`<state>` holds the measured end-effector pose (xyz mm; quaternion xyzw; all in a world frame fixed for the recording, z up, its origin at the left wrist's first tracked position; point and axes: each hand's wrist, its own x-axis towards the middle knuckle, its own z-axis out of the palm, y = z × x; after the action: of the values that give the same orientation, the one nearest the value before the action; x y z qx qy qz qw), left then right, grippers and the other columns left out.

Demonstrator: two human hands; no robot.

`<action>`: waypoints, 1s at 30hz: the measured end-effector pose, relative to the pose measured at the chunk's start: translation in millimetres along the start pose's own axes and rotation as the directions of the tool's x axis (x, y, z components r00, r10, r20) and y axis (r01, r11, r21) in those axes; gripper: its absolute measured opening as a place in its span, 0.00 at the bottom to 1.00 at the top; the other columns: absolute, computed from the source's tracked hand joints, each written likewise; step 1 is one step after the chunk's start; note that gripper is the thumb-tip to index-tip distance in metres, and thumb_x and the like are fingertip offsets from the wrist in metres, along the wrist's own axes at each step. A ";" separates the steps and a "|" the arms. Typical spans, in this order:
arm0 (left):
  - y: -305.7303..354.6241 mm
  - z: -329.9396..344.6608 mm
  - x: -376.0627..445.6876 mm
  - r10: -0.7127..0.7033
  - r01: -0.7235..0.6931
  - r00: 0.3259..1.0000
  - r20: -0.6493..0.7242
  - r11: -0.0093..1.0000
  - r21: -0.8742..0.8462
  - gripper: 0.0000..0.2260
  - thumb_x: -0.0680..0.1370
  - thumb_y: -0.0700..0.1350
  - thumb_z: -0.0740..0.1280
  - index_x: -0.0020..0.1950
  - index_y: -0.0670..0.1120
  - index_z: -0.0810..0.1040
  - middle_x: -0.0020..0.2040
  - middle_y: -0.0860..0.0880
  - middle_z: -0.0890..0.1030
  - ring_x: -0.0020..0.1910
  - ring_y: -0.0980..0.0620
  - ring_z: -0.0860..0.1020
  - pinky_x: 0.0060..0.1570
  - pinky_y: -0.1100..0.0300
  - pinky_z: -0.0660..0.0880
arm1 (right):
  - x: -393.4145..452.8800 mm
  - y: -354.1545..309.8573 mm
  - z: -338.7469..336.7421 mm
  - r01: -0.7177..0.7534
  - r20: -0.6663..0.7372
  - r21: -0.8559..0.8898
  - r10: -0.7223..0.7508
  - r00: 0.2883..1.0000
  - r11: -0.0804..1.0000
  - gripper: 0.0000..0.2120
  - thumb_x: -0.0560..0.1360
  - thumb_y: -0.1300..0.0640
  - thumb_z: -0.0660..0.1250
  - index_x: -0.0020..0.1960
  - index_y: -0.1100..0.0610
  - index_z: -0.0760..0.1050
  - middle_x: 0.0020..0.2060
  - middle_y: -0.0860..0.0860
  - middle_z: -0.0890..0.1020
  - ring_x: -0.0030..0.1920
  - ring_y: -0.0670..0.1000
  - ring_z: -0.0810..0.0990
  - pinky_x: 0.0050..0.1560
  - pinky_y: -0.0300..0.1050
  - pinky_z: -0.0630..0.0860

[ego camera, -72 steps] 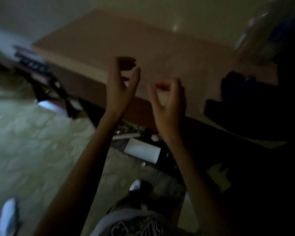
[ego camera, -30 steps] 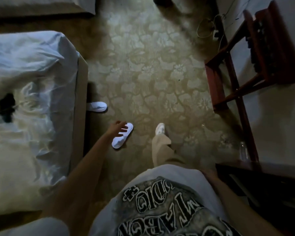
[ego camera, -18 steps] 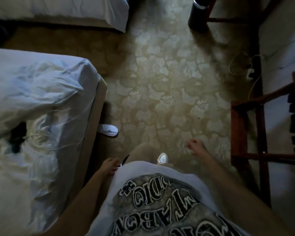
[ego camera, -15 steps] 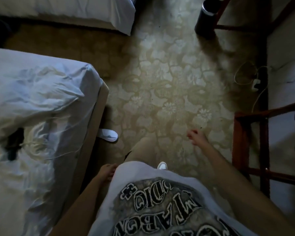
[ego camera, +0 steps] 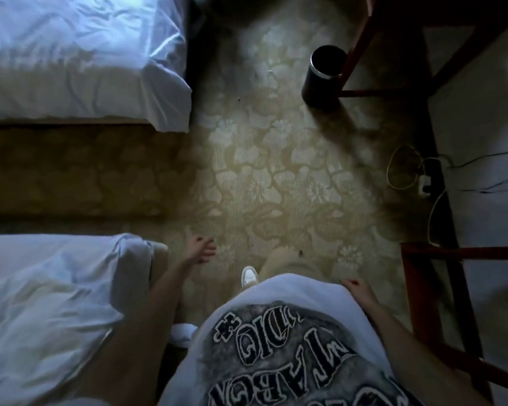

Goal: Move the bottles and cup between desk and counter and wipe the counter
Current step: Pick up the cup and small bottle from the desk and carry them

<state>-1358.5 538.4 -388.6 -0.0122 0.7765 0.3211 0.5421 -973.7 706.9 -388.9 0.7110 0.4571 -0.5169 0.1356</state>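
Observation:
No bottle, cup, desk top or counter shows in the head view. I look straight down at a patterned carpet. My left hand (ego camera: 201, 249) hangs beside the near bed corner, fingers loosely apart, holding nothing. My right hand (ego camera: 355, 287) hangs low by my white printed shirt, fingers curled inward, with nothing visible in it. One white shoe (ego camera: 248, 276) points forward between the two hands.
Two white-sheeted beds lie at the left, the far bed (ego camera: 77, 63) and the near bed (ego camera: 50, 303). A black cylindrical bin (ego camera: 323, 74) stands by dark red wooden legs (ego camera: 361, 39). Cables and a plug (ego camera: 423, 177) run along the right wall. A red wooden frame (ego camera: 428, 291) stands close right.
I have turned away from the desk and walked forward along the carpet. The bin and far bed have come nearer. My left hand has swung forward, my right hand back.

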 end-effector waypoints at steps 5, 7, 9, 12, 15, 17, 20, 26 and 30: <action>156.7 -20.2 79.5 0.147 -0.149 0.988 0.044 0.988 0.042 0.08 0.81 0.46 0.63 0.54 0.42 0.75 0.43 0.46 0.80 0.36 0.53 0.78 0.26 0.68 0.74 | 57.2 -110.9 -1.6 -0.016 -0.012 0.084 0.017 1.000 0.996 0.12 0.80 0.58 0.61 0.55 0.66 0.76 0.47 0.63 0.82 0.42 0.55 0.78 0.41 0.45 0.73; 202.4 -23.5 114.8 0.126 -0.128 0.991 0.047 0.991 0.046 0.07 0.81 0.46 0.64 0.54 0.43 0.75 0.43 0.47 0.80 0.37 0.53 0.79 0.28 0.66 0.75 | 91.0 -173.6 -2.3 -0.015 0.019 0.088 0.013 1.000 0.996 0.15 0.80 0.58 0.61 0.58 0.69 0.75 0.51 0.66 0.80 0.52 0.61 0.79 0.51 0.48 0.73; 226.1 -31.7 152.2 0.064 -0.065 0.998 0.023 0.997 0.032 0.07 0.81 0.47 0.64 0.52 0.44 0.75 0.42 0.47 0.80 0.36 0.53 0.78 0.30 0.63 0.72 | 132.7 -247.2 -4.3 0.002 0.037 0.049 -0.004 0.999 0.999 0.16 0.80 0.60 0.61 0.61 0.71 0.73 0.56 0.65 0.79 0.59 0.62 0.77 0.55 0.49 0.71; 250.0 -50.6 184.9 -0.143 0.143 0.989 -0.031 0.990 -0.005 0.07 0.81 0.47 0.65 0.50 0.43 0.75 0.39 0.46 0.79 0.34 0.51 0.77 0.32 0.60 0.70 | 166.1 -361.9 -6.0 0.042 0.090 0.056 -0.047 0.995 0.998 0.14 0.80 0.60 0.62 0.61 0.69 0.73 0.51 0.58 0.77 0.50 0.57 0.78 0.53 0.51 0.73; 296.4 -62.7 213.7 -0.197 0.190 0.975 -0.105 0.979 -0.067 0.09 0.82 0.46 0.63 0.44 0.44 0.75 0.32 0.49 0.76 0.28 0.53 0.73 0.30 0.62 0.67 | 198.7 -493.6 -25.2 0.130 0.095 0.128 -0.142 0.985 0.983 0.08 0.80 0.55 0.62 0.54 0.59 0.71 0.49 0.58 0.79 0.44 0.53 0.78 0.37 0.43 0.70; 330.1 -69.9 230.8 -0.232 0.226 0.967 -0.104 0.972 -0.071 0.08 0.82 0.45 0.62 0.45 0.43 0.75 0.29 0.50 0.73 0.24 0.56 0.70 0.26 0.65 0.65 | 211.9 -577.4 -40.3 0.203 0.069 0.114 -0.212 0.975 0.972 0.07 0.80 0.53 0.62 0.53 0.56 0.70 0.50 0.57 0.81 0.47 0.53 0.78 0.37 0.41 0.69; 380.6 -83.3 263.9 -0.252 0.240 0.960 -0.121 0.965 -0.102 0.08 0.81 0.45 0.63 0.52 0.41 0.75 0.32 0.49 0.72 0.26 0.54 0.71 0.27 0.64 0.66 | 231.4 -676.6 -52.9 0.303 0.076 0.115 -0.313 0.947 0.946 0.08 0.80 0.52 0.62 0.55 0.57 0.72 0.49 0.55 0.81 0.49 0.51 0.78 0.43 0.44 0.72; 524.1 -97.1 390.4 -0.243 0.237 0.964 -0.111 0.969 -0.067 0.08 0.81 0.43 0.63 0.49 0.37 0.75 0.30 0.46 0.72 0.20 0.55 0.69 0.21 0.65 0.66 | 300.5 -787.2 -62.3 0.234 0.007 0.168 -0.238 0.971 0.958 0.06 0.80 0.55 0.62 0.52 0.57 0.73 0.46 0.55 0.80 0.41 0.49 0.77 0.34 0.40 0.66; 675.5 -81.2 470.8 -0.156 0.156 0.987 0.030 0.988 0.012 0.15 0.82 0.42 0.58 0.34 0.44 0.65 0.20 0.52 0.68 0.14 0.58 0.64 0.18 0.72 0.59 | 330.9 -799.8 -75.4 0.020 -0.066 0.371 0.005 0.998 0.928 0.05 0.80 0.57 0.62 0.52 0.58 0.73 0.37 0.51 0.79 0.34 0.46 0.75 0.32 0.40 0.64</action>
<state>-1868.1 1187.8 -444.0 -0.0654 0.7662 0.2742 0.5774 -1543.8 1361.9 -417.1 0.7385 0.3582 -0.5710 -0.0183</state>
